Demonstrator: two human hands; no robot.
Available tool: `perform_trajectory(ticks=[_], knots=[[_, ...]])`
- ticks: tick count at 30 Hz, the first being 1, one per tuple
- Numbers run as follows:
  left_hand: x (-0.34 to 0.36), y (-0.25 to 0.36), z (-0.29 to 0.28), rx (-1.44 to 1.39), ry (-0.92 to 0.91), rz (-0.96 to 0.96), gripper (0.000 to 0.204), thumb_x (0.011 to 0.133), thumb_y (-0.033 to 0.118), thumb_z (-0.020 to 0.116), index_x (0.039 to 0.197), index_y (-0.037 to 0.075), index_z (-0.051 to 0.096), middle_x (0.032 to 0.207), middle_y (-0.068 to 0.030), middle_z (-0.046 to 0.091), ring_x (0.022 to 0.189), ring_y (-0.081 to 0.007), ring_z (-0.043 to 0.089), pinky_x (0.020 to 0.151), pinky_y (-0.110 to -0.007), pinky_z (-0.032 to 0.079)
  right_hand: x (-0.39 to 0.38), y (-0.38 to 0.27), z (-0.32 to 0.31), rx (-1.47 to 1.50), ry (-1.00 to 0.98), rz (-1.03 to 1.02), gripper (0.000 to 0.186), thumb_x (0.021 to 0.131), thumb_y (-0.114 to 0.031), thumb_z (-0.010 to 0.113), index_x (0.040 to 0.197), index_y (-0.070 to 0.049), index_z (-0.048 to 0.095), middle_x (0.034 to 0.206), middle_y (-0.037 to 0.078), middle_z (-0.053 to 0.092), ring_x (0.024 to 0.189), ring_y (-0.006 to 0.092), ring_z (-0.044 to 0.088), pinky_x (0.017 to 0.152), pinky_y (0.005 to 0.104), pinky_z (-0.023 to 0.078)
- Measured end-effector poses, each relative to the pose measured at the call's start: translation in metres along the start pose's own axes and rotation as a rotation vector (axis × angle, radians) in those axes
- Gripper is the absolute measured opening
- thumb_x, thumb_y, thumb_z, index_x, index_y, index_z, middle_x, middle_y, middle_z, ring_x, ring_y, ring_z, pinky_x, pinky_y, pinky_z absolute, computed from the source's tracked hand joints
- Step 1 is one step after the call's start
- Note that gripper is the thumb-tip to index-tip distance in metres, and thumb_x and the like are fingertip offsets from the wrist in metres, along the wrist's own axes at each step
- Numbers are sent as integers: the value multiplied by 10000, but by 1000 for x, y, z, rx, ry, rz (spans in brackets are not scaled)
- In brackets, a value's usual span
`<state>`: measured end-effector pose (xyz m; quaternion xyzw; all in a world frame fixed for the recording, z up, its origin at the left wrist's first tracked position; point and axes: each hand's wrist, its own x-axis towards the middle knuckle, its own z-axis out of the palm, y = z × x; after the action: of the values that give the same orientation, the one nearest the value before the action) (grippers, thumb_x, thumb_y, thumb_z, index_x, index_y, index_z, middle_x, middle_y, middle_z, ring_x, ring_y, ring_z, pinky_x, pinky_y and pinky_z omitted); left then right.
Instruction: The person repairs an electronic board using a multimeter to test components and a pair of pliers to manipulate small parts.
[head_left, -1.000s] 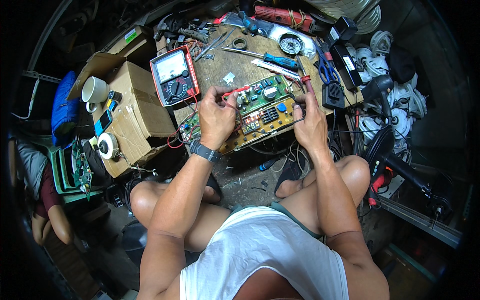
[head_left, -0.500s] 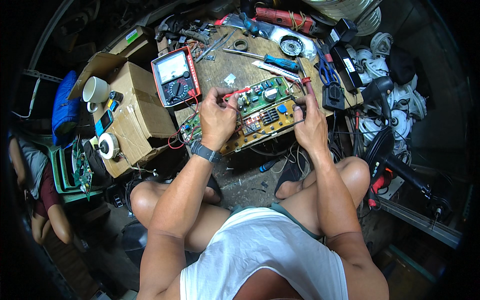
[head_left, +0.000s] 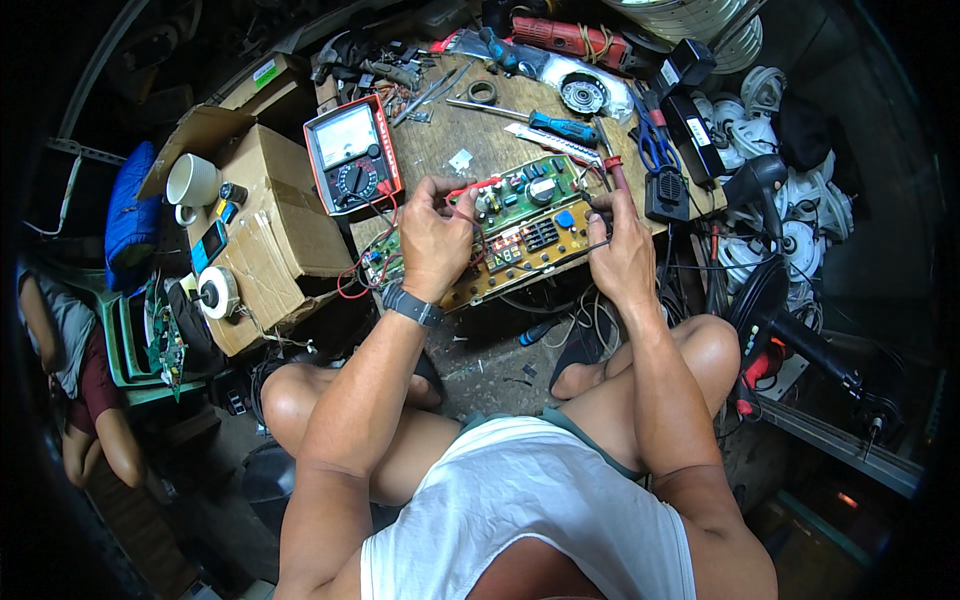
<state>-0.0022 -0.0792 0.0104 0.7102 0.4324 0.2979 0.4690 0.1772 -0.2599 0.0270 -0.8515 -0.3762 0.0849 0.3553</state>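
So the left hand (head_left: 437, 240) is pinching a red probe (head_left: 480, 185) in its fingers (head_left: 432, 185) over the green circuit board (head_left: 516, 207), which is sitting on the counter's (head_left: 440, 145) near side. Right hand (head_left: 622, 250) is curling by the board's right end; can't tell what it's gripping. Multimeter (head_left: 351, 155) is sitting far left.

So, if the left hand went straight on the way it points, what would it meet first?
Probably the white scrap on the table, just beyond the left hand, though depth is unclear and it might pass above.
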Motion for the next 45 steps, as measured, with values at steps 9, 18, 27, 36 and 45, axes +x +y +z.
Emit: perform_trajectory(ticks=[9,18,27,36,45], knots=[[0,0,-1,-6,-1,-4,203,1063,149,812,1124,-16,711,921,-68,778,792,-117,761,686,-278,587,0,2,1,-6,-1,2,193,1073,-114,652,1250,-40,626,1161,232,789,1075,425,792,951,529,590],[-2,7,-1,7,5,-4,193,1060,143,814,1118,-11,715,903,-52,769,771,-91,714,669,-272,563,0,1,1,-19,-5,13,200,1073,-125,650,1253,-40,626,1160,227,788,1069,421,785,953,527,586],[-8,39,-30,-184,-19,30,215,1054,144,829,1140,-14,712,989,-52,785,889,-103,727,806,-254,584,-5,-12,-13,72,57,-41,201,1077,-127,667,1244,-17,650,1056,195,809,1013,363,807,919,465,603],[-61,96,-79,108,-631,577,211,914,35,814,1096,32,708,1044,-138,721,931,-358,730,837,-433,602,-39,-45,-65,323,-322,-506,229,951,-129,802,1137,-35,708,1028,184,754,942,397,765,827,467,606],[-60,93,-93,267,-542,556,270,894,-78,798,1135,30,740,1118,-152,758,1052,-354,763,920,-431,609,-36,-4,-44,-83,-466,-85,257,1067,-136,603,1302,-31,603,1046,272,739,1010,519,719,886,613,550]])
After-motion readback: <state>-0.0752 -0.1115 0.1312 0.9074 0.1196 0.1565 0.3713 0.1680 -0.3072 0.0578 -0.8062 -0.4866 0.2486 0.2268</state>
